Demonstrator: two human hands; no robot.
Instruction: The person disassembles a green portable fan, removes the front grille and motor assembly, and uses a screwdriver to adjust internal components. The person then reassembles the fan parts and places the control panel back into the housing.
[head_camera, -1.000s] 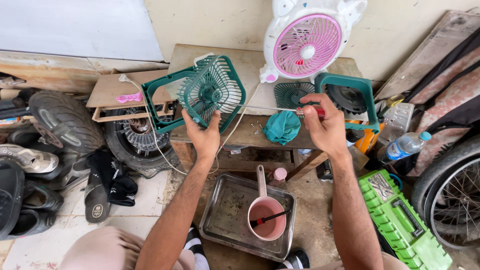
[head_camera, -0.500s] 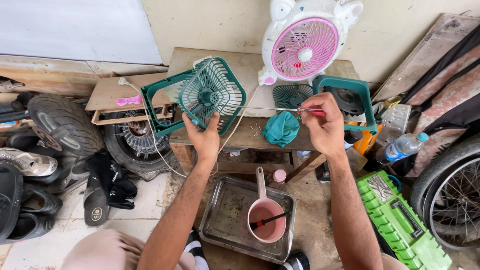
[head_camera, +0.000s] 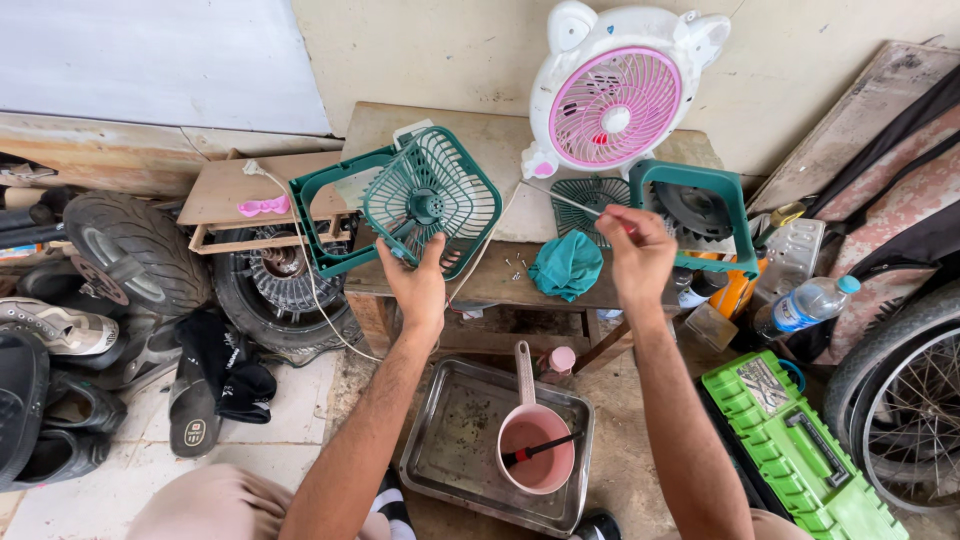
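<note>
A green fan grille (head_camera: 432, 200) is held tilted above the near edge of the wooden workbench (head_camera: 500, 275), gripped at its lower rim by the left hand (head_camera: 418, 288), fingers closed on the plastic. Its green housing frame (head_camera: 325, 215) is seen just behind it, at the bench's left end. A thin metal rod with a red grip, probably a screwdriver (head_camera: 575, 203), is pinched in the right hand (head_camera: 638, 255), fingers shut round the handle, the tip angled toward the bench's back. A teal cloth (head_camera: 567, 265) is bunched on the bench between the two hands, small screws (head_camera: 517, 266) beside it. A white and pink fan (head_camera: 612, 100) is propped at the back of the bench; a second green fan body (head_camera: 700, 210) sits at its right end. Below the bench, a steel tray (head_camera: 455, 445) holding a pink scoop (head_camera: 535, 455) is noted.
</note>
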